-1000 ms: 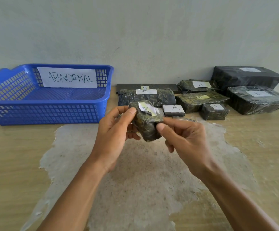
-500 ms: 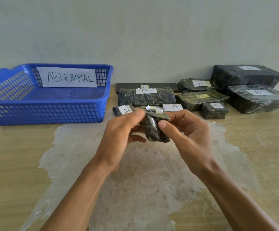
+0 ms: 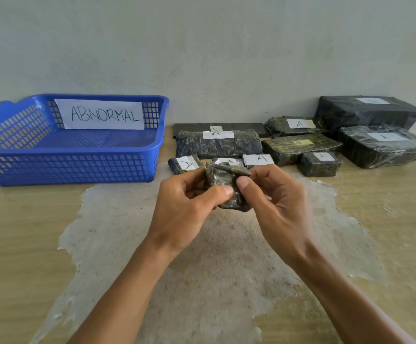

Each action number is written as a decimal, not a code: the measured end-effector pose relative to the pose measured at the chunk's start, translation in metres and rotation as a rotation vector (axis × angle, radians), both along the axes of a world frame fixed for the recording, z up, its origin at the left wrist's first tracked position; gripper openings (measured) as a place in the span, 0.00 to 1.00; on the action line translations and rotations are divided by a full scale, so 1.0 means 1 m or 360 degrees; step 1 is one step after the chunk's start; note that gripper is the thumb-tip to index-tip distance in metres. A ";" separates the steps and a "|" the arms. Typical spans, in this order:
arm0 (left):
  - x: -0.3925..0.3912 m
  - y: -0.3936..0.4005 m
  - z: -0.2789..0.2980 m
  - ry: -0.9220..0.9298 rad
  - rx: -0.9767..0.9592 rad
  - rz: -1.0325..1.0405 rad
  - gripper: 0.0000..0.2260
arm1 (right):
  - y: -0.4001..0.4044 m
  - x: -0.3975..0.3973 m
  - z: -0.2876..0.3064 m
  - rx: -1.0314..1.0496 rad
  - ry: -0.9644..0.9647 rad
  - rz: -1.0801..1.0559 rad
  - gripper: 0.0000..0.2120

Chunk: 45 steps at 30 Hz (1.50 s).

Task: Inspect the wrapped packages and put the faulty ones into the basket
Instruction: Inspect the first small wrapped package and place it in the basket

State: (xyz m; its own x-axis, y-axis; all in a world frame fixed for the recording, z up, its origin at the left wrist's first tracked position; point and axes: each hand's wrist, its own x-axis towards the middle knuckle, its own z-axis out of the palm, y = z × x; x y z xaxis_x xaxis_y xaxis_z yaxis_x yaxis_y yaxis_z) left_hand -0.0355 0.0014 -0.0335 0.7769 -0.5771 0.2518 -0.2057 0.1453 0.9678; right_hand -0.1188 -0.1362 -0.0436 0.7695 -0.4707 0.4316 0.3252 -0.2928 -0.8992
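Both forearms reach in from the near edge over a worn, pale patch (image 3: 202, 281) of the wooden table (image 3: 16, 244). The left hand (image 3: 184, 207) and the right hand (image 3: 276, 202) meet above that patch and hold a small dark wrapped package (image 3: 224, 187) between them, clear of the tabletop. The left thumb (image 3: 217, 194) lies across the package's near face from its left side, and the right thumb (image 3: 243, 183) presses the same face from the right, the two tips almost touching. The remaining fingers of both hands curl behind the package, so it is gripped front and back; a torn white label (image 3: 224, 162) shows at its top edge, just above the fingertips.

Just beyond the fingers lie small wrapped packages marked "A" (image 3: 186, 164) (image 3: 259, 159) (image 3: 320, 163). Farther back, right of the hands, sit larger wrapped parcels (image 3: 218, 144) (image 3: 301, 147) (image 3: 385, 148) against the wall (image 3: 202, 45). Far left of the fingers stands the blue basket (image 3: 65, 167), labelled "ABNORMAL" (image 3: 102, 116), well apart from the held package.
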 end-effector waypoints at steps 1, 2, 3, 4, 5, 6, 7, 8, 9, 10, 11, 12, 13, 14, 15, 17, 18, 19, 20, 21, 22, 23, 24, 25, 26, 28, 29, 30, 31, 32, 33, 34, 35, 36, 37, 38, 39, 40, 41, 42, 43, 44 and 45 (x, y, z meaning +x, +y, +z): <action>0.000 0.000 0.000 0.0001 -0.0006 0.0015 0.10 | 0.000 0.000 0.000 0.0006 0.0011 -0.0005 0.04; 0.000 0.000 -0.001 -0.0002 -0.0005 0.0030 0.10 | -0.001 0.000 0.000 0.0024 0.0031 -0.0006 0.07; 0.001 0.001 -0.001 -0.0005 0.0003 0.0041 0.10 | -0.001 0.000 0.000 0.0054 0.0060 0.0000 0.11; 0.001 0.001 -0.001 -0.0004 0.0012 0.0046 0.10 | -0.002 0.000 -0.001 0.0091 0.0091 0.0012 0.15; 0.001 0.001 0.000 -0.0003 0.0018 0.0043 0.10 | -0.002 0.000 -0.001 0.0127 0.0119 0.0032 0.18; 0.001 0.001 0.000 -0.0008 0.0022 0.0036 0.10 | -0.003 0.000 -0.001 0.0164 0.0133 0.0064 0.20; 0.001 0.001 0.000 -0.0018 0.0027 0.0025 0.10 | -0.003 0.000 0.000 0.0206 0.0131 0.0100 0.19; 0.001 0.002 0.000 -0.0027 0.0035 0.0016 0.10 | -0.003 0.000 0.001 0.0250 0.0116 0.0129 0.18; 0.001 0.002 0.000 -0.0033 0.0046 0.0007 0.10 | -0.003 0.000 0.002 0.0278 0.0097 0.0143 0.16; 0.002 0.003 -0.001 -0.0036 0.0057 -0.0007 0.10 | -0.003 0.000 0.003 0.0287 0.0078 0.0142 0.15; 0.002 0.003 -0.001 -0.0033 0.0070 -0.0027 0.11 | -0.003 0.000 0.004 0.0284 0.0064 0.0133 0.14; 0.003 0.004 -0.001 -0.0023 0.0085 -0.0052 0.13 | -0.003 0.000 0.005 0.0281 0.0051 0.0121 0.13; 0.003 0.004 -0.001 -0.0001 0.0095 -0.0073 0.15 | -0.003 0.000 0.005 0.0283 0.0039 0.0110 0.12; 0.003 0.004 -0.001 0.0026 0.0096 -0.0084 0.17 | -0.003 0.000 0.005 0.0287 0.0030 0.0099 0.11; 0.003 0.003 0.000 0.0050 0.0088 -0.0076 0.17 | -0.003 0.000 0.004 0.0293 0.0025 0.0091 0.09; 0.002 0.002 0.000 0.0064 0.0074 -0.0016 0.18 | -0.003 0.001 0.004 0.0304 0.0027 0.0086 0.06; 0.002 0.001 0.001 0.0053 0.0076 0.0019 0.17 | -0.002 0.001 0.004 0.0297 0.0031 0.0084 0.06; 0.001 0.000 0.001 0.0038 0.0077 0.0049 0.17 | -0.002 0.001 0.003 0.0286 0.0036 0.0080 0.05; 0.001 -0.001 0.000 0.0029 0.0077 0.0076 0.15 | -0.001 0.001 0.003 0.0273 0.0044 0.0079 0.05; 0.001 -0.001 0.000 0.0029 0.0071 0.0102 0.14 | 0.000 0.001 0.002 0.0259 0.0054 0.0079 0.05; 0.001 -0.001 0.000 0.0032 0.0063 0.0125 0.12 | 0.000 0.001 0.001 0.0243 0.0066 0.0080 0.05; 0.001 -0.001 0.000 0.0032 0.0056 0.0145 0.12 | 0.001 0.001 0.001 0.0230 0.0077 0.0082 0.05; 0.001 -0.001 0.000 0.0028 0.0053 0.0160 0.12 | 0.001 0.001 0.001 0.0228 0.0090 0.0087 0.07; 0.001 -0.001 0.001 0.0022 0.0053 0.0169 0.11 | 0.001 0.000 0.001 0.0229 0.0102 0.0098 0.10; 0.002 -0.001 0.001 0.0015 0.0055 0.0173 0.12 | 0.001 0.000 0.002 0.0222 0.0113 0.0115 0.11; 0.002 0.000 0.001 0.0004 0.0060 0.0180 0.12 | 0.001 -0.001 0.002 0.0185 0.0126 0.0152 0.13; 0.002 0.000 0.001 0.0006 0.0062 0.0186 0.12 | 0.001 -0.001 0.002 0.0181 0.0126 0.0167 0.13; 0.002 0.000 0.001 0.0011 0.0065 0.0194 0.13 | 0.001 -0.001 0.003 0.0193 0.0120 0.0176 0.13; 0.002 0.000 0.001 0.0021 0.0070 0.0196 0.13 | 0.000 -0.001 0.002 0.0209 0.0109 0.0179 0.13; 0.002 0.000 0.001 0.0034 0.0077 0.0189 0.13 | 0.000 0.000 0.002 0.0225 0.0101 0.0178 0.13; 0.003 0.001 0.000 0.0051 0.0084 0.0170 0.13 | -0.001 0.000 0.002 0.0234 0.0094 0.0173 0.13; 0.004 0.001 0.000 0.0070 0.0092 0.0133 0.12 | -0.001 0.000 0.002 0.0237 0.0090 0.0165 0.13; 0.005 0.002 0.000 0.0088 0.0102 0.0078 0.12 | -0.001 0.001 0.002 0.0236 0.0087 0.0155 0.13; 0.005 0.003 0.000 0.0098 0.0112 0.0011 0.13 | -0.002 0.001 0.002 0.0234 0.0084 0.0146 0.12; 0.005 0.003 0.000 0.0106 0.0124 -0.0052 0.15 | -0.002 0.001 0.001 0.0236 0.0080 0.0135 0.11; 0.005 0.004 0.000 0.0107 0.0135 -0.0098 0.16 | -0.002 0.001 0.001 0.0237 0.0076 0.0123 0.10; 0.004 0.004 0.000 0.0102 0.0142 -0.0122 0.16 | -0.003 0.001 0.001 0.0232 0.0074 0.0108 0.09; 0.004 0.004 0.000 0.0093 0.0144 -0.0129 0.15 | -0.003 0.001 0.001 0.0228 0.0075 0.0097 0.09; 0.003 0.003 0.000 0.0090 0.0136 -0.0126 0.13 | -0.003 0.002 0.001 0.0228 0.0078 0.0092 0.08; 0.003 0.003 0.000 0.0089 0.0123 -0.0114 0.12 | -0.003 0.001 0.001 0.0232 0.0086 0.0093 0.07; 0.002 0.003 0.001 0.0090 0.0110 -0.0094 0.11 | -0.003 0.001 0.001 0.0232 0.0095 0.0098 0.06; 0.001 0.003 0.001 0.0091 0.0098 -0.0068 0.11 | -0.003 0.001 0.001 0.0233 0.0106 0.0104 0.06; 0.001 0.002 0.001 0.0096 0.0085 -0.0042 0.11 | -0.003 0.001 0.001 0.0232 0.0115 0.0105 0.05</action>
